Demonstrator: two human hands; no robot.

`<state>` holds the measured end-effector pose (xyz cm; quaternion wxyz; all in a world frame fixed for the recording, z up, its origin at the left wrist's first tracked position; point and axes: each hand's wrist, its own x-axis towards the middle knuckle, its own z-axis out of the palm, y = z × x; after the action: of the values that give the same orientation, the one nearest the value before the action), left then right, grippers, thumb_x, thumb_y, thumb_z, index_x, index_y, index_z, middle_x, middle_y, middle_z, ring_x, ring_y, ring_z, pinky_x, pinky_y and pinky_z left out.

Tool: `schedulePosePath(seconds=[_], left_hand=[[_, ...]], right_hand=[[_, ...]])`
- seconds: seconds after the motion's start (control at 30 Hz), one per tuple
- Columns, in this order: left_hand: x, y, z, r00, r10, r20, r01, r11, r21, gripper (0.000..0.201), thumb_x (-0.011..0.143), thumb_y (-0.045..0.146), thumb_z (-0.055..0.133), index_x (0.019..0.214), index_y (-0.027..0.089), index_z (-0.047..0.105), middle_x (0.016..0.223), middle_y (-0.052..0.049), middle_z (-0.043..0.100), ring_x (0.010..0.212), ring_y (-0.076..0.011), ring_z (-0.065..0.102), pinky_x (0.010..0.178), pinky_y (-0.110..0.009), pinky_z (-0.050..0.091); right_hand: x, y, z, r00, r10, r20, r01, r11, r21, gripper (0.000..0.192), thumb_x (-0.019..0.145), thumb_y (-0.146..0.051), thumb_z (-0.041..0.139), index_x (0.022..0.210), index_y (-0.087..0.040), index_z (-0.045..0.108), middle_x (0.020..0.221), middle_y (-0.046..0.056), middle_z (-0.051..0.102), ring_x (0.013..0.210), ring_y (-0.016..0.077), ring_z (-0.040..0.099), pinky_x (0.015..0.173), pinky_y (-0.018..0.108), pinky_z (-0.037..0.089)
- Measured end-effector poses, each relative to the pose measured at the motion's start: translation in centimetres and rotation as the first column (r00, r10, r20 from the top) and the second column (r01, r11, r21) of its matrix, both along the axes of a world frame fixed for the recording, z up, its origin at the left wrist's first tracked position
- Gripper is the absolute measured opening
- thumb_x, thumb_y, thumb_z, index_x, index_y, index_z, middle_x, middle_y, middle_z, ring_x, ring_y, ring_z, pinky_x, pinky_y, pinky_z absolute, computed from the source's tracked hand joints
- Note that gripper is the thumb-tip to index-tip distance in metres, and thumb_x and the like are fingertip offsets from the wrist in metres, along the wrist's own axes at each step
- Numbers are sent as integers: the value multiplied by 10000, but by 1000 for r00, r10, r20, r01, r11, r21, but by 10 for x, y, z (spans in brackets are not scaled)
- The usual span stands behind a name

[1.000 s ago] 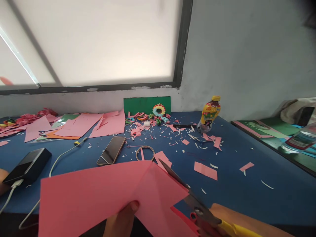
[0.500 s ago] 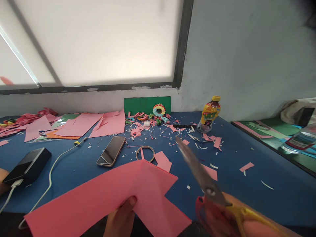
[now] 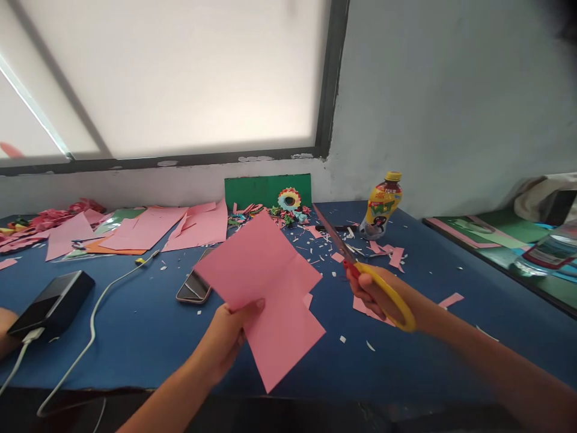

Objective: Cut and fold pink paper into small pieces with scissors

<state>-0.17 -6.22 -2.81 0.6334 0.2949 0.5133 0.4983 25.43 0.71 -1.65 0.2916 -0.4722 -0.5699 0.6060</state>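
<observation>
We saw the left hand [image 3: 226, 338] with fingers pinched on notched pink paper [image 3: 273, 267]; apart rightward, the right hand's [image 3: 368, 291] fingers gripped scissors [image 3: 345, 251], blades slanting far and left.

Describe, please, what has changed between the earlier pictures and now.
The left hand has raised the pink paper and turned it, hiding part of the phone. The right hand has lifted the scissors clear. Neither was let go. The bottle and black device stayed put.
</observation>
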Motion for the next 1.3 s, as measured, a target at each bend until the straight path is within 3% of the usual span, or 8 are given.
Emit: schedulePosePath(seconds=[0.37,0.43,0.57,0.7,0.8,1.0,1.17,1.3], left_hand=[[3,40,-2,816,-317,-482,274,948,-160,714,649,442,682,1248,201,379,1169,-122,592,956,-264,610,586,-278,504],[-9,37,4,655,-362,-663,285,931,-227,829,667,544,616,1327,194,256,1145,-149,589,878,-275,623,528,-288,478],[-22,35,13,6,-233,-973,250,942,-224,561,747,600,436,1063,150,545,871,-126,637,787,-297,598,590,-331,408],[8,44,9,-61,-259,-964,555,794,-249,387,780,539,432,913,206,576,961,-82,616,849,-246,576,650,-301,395],[32,58,4,-147,-232,-962,574,772,-274,382,651,500,608,868,190,560,911,-84,610,818,-261,555,592,-290,364],[29,83,5,26,-396,-918,665,692,-279,268,659,436,632,705,194,524,743,-6,565,655,-161,499,498,-238,319],[22,81,11,606,-432,-668,631,772,73,277,722,421,616,702,191,463,557,68,401,502,-81,379,460,-198,262],[19,76,17,822,-278,-497,422,883,205,255,728,404,636,821,169,601,724,-6,584,646,-115,521,571,-212,380]], right_hand=[[8,41,-46,999,8,-39,-16,978,-207,244,772,-434,474,686,-209,437,442,-91,307,295,45,223,277,163,214],[13,40,-47,998,24,-53,-33,981,-192,249,774,-445,466,706,-206,461,446,-90,305,303,44,225,283,161,210],[17,43,-50,997,25,-68,-34,991,-132,256,753,-449,511,718,-197,479,474,-86,328,329,37,251,302,157,202],[14,41,-52,1000,7,-5,-6,1000,14,279,687,-434,613,714,-198,467,486,-91,355,350,35,273,315,158,198],[12,36,-48,998,-7,70,-6,983,186,311,686,-461,603,692,-191,448,513,-78,387,376,38,292,333,169,230],[16,34,-41,994,-45,95,9,938,346,298,754,-472,526,714,-196,418,576,-61,424,427,56,360,401,193,343],[17,29,-32,996,28,89,-54,949,310,236,796,-427,510,801,-204,433,696,-34,505,507,62,445,449,178,362],[15,21,-13,976,18,216,-65,975,211,166,812,-366,466,904,-229,444,683,-28,573,509,88,490,405,176,320]])
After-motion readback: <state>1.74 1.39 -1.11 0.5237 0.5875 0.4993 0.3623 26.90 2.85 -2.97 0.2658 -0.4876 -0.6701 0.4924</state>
